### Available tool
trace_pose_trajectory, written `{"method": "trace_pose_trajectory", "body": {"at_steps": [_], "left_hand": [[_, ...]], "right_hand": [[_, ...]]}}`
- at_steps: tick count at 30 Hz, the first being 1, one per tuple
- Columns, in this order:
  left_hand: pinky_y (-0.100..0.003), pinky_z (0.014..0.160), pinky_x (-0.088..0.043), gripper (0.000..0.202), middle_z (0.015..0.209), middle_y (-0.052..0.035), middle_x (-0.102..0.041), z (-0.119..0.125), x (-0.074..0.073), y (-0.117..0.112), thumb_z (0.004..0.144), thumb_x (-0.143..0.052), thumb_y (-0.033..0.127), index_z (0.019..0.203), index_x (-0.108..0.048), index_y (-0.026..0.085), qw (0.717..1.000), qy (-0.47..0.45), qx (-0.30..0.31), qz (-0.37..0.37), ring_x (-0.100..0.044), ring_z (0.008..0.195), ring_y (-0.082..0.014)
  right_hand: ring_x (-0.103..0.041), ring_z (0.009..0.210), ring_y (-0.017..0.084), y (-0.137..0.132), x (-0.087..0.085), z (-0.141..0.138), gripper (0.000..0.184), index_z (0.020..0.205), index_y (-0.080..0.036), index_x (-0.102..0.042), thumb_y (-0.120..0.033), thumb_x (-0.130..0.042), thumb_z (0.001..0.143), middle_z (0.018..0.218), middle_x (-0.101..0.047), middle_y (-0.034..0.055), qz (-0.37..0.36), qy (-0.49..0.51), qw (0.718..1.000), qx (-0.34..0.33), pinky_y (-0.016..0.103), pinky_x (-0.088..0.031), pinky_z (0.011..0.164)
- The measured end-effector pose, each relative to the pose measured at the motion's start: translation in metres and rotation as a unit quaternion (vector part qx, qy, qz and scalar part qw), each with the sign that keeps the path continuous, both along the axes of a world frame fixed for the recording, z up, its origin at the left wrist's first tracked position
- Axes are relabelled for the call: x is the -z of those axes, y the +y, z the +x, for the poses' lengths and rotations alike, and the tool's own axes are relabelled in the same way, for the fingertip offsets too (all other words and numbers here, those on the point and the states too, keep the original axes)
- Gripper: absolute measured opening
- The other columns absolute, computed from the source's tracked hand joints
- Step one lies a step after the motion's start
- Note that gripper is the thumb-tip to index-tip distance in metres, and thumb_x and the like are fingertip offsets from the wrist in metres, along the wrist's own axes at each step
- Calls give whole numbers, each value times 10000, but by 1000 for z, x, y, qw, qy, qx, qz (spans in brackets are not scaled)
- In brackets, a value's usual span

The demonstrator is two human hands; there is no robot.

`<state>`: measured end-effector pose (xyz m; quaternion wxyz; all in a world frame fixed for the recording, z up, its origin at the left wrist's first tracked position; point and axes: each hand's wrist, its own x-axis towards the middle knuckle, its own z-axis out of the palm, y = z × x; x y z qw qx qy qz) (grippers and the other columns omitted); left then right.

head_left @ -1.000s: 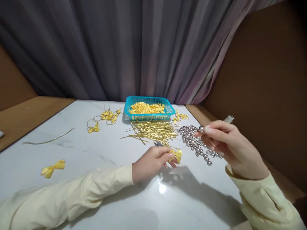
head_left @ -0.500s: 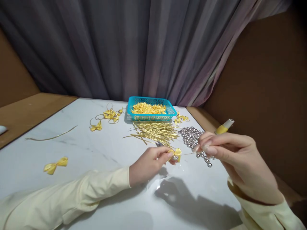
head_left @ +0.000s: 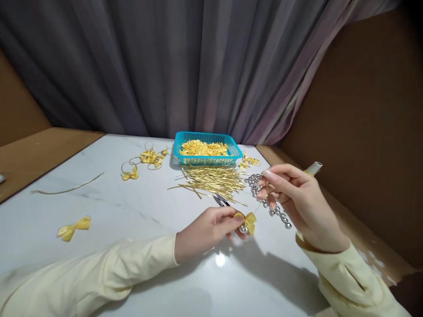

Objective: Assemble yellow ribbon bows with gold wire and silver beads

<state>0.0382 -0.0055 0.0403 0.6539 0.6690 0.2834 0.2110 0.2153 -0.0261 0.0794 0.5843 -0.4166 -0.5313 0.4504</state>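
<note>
My left hand (head_left: pixel 209 231) is closed in a pinch on a yellow ribbon bow (head_left: pixel 250 221), held above the white table. A shiny round silver bead (head_left: pixel 243 229) sits on the bow's underside beside my fingertips. From the bow a fine thread (head_left: pixel 257 208) runs up and right to my right hand (head_left: pixel 299 200). Thumb and fingers of that hand are pinched together, with the thread leading to them; its end is hidden. Behind and below these fingers lies a pile of silver beads (head_left: pixel 283 218), partly covered by the hand.
Behind my hands lie dark-bladed snips (head_left: pixel 220 200) and a bundle of gold wire ties (head_left: pixel 214 179). A blue basket (head_left: pixel 208 161) holds yellow bows. Finished-looking bow loops (head_left: pixel 152 157) lie left of it, more bow loops (head_left: pixel 248 162) right. A loose bow (head_left: pixel 74 228) and gold tie (head_left: pixel 71 189) lie left.
My right hand has moved up and slightly left, turning so its fingers point upward. My left hand has shifted slightly right and down, still on the bow, which has tilted.
</note>
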Motion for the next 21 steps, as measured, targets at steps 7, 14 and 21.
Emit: {"method": "trace_pose_trajectory", "body": {"at_steps": [7,14,21], "left_hand": [[-250,654,-408,262,790,-60,-627,-3,5,-4,856,-431,322,839,-599,122,1000,13,5,6,-573,742,-145],[-233,685,-420,150,765,-28,-613,-1,0,-9,782,-553,273,804,-568,125,998,-7,6,-60,-570,730,-121],[-239,657,-425,149,736,-19,-605,-2,2,-7,763,-566,273,784,-581,127,998,14,-7,-54,-565,669,-114]], "right_hand": [[-642,610,126,14,1,3,103,791,-167,-625,-243,-652,728,725,-644,26,-4,16,1000,26,163,-455,418],[-640,638,131,19,6,3,120,788,-163,-628,-260,-653,722,746,-645,33,-13,16,999,29,174,-468,441],[-592,549,102,22,10,9,144,788,-157,-626,-273,-661,709,714,-632,29,-13,6,998,53,167,-419,390]]}}
